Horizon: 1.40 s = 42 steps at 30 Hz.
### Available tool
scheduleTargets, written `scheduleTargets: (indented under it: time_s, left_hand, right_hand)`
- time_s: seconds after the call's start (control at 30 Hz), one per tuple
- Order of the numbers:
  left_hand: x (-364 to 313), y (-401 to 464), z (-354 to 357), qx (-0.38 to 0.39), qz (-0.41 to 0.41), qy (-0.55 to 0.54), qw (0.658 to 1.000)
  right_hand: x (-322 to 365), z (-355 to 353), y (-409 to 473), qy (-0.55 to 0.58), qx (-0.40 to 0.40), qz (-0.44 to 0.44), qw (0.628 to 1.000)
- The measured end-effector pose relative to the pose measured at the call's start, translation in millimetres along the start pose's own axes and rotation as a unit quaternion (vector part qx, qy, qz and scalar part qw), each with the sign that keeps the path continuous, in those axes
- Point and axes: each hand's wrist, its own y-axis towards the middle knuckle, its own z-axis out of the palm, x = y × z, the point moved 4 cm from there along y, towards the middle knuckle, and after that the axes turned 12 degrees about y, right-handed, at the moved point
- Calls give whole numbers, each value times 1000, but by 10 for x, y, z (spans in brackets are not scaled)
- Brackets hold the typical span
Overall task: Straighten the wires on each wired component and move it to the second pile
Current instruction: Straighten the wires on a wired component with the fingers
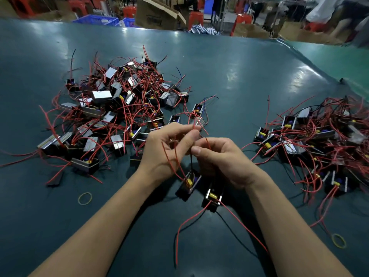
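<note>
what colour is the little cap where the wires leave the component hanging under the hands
Yellow. The cap sits on the black component below the left hand; head view.

We see a dark green surface (229,72) with two yellow rubber bands, one near left (85,198) and one near right (338,240). Beyond its far edge stand blue crates (95,20), red stools (195,18) (blurred) and a cardboard box (157,15).

Both forearms (103,226) are bare (no sleeves, rings or watch showing).
</note>
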Motion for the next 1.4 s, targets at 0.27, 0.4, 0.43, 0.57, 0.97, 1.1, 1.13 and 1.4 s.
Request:
scheduleTargets:
  time_s: [0.27,0.4,0.43,0.57,0.97,1.1,1.13,1.4]
  left_hand:
    - [147,-19,16,13,-116,-192,974]
    - [177,-4,2,39,-123,-234,964]
    - [179,-9,11,49,-131,-243,960]
    - [173,-68,78,78,-159,-238,955]
    - [212,-110,209,65,-272,-287,916]
    - [167,-121,248,90,-240,-279,926]
    - [155,-124,257,93,-231,-275,929]
    - [170,-100,191,38,-193,-150,969]
  right_hand:
    - [49,-107,4,-44,-62,-28,997]
    - [117,-195,-2,-15,-129,-41,991]
    - [136,-209,-5,-3,-143,-48,989]
    - [169,-197,-17,8,-156,-82,984]
    - [155,-110,18,27,-126,-93,987]
    - [154,-130,35,23,-132,-116,984]
    - [156,-140,37,23,-135,-122,983]
    - [139,-156,45,24,-159,-147,976]
